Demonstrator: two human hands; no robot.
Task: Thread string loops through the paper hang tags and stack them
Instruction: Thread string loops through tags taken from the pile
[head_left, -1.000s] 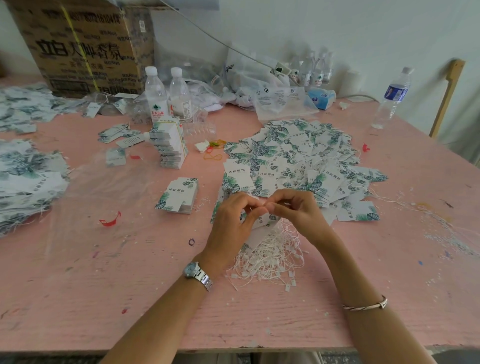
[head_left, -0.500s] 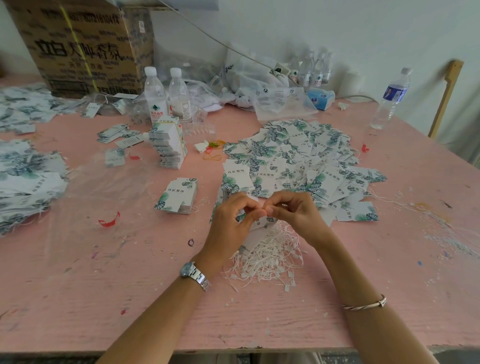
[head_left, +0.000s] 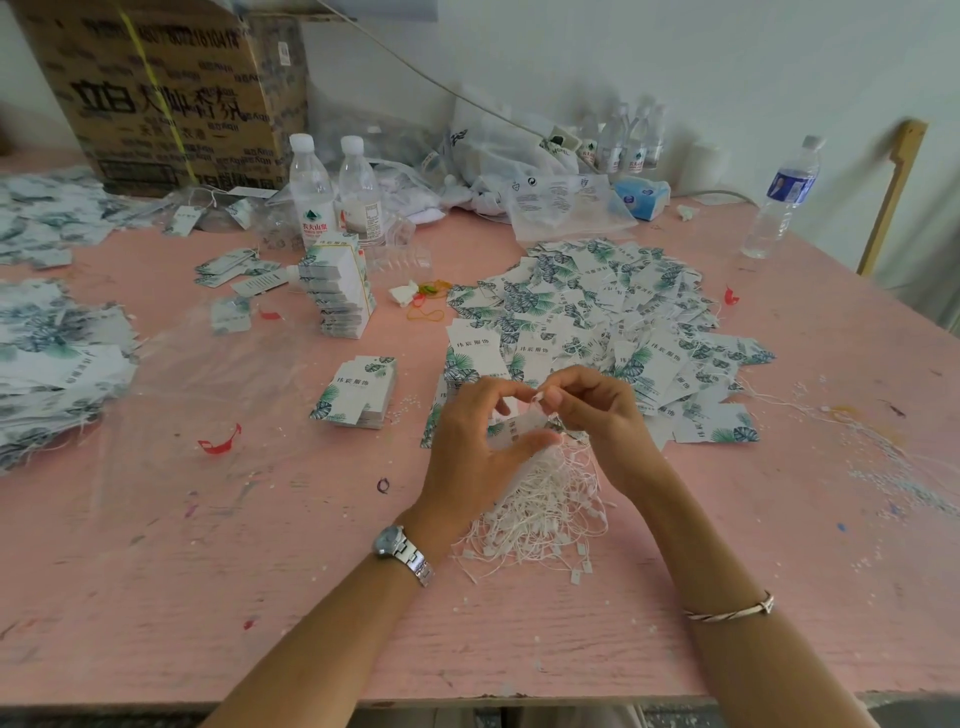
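My left hand (head_left: 467, 447) pinches a tag (head_left: 519, 427) over the string pile (head_left: 540, 519) by the tabletop's (head_left: 260, 571) near edge so my right hand (head_left: 597, 415), pinching a string (head_left: 536, 397), can thread it.

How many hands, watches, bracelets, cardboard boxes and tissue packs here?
Hands: 2, left hand holding a white paper tag, right hand pinching white string
Silver metal wristwatch: 1
Thin silver bracelet: 1
Brown cardboard box: 1
Blue tissue pack: 1
Total: 6

One cardboard box (head_left: 166, 93), one wristwatch (head_left: 400, 551), one bracelet (head_left: 727, 613), three tall water bottles (head_left: 310, 202). The hang tags (head_left: 597, 291) and string loops (head_left: 540, 519) are too many to count.
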